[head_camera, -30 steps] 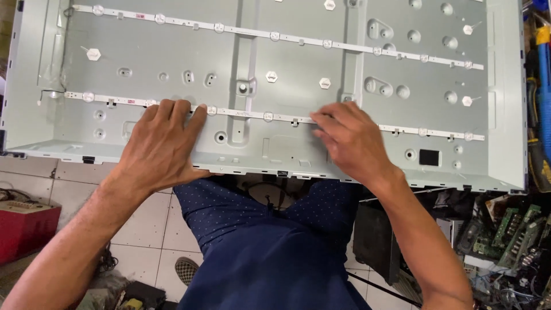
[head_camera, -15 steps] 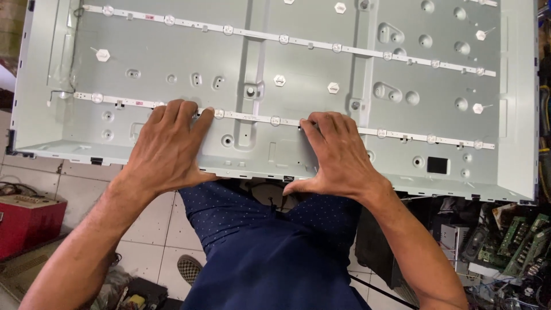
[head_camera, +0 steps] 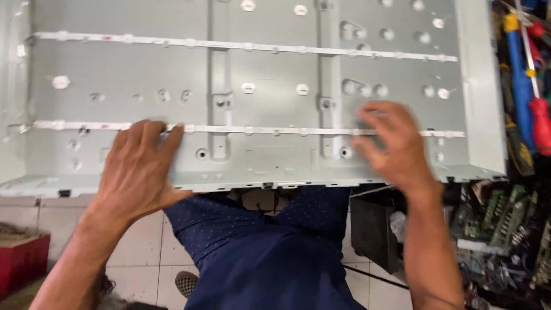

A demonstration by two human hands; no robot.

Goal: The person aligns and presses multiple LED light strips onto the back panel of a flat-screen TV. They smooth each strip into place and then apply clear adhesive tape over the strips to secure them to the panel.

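Note:
A large grey metal back panel [head_camera: 275, 166] of a flat screen lies in front of me, with two thin white light strips across it. My left hand [head_camera: 140, 169] lies flat on the panel, its fingertips on the near light strip [head_camera: 270, 131] at the left. My right hand [head_camera: 393, 143] hovers over the same strip near its right end, fingers spread and blurred; I cannot tell whether it touches. The far light strip [head_camera: 247, 47] runs across the upper panel, untouched.
Screwdrivers with blue and red handles [head_camera: 531, 97] lie to the right of the panel. Green circuit boards [head_camera: 499, 224] and a black box [head_camera: 373, 229] sit at the lower right. A red box [head_camera: 23, 261] stands on the tiled floor [head_camera: 143, 252] at the left.
My right hand has slid along the near strip from the middle toward its right end and lifted its fingers. The left hand stayed at the left part of the strip.

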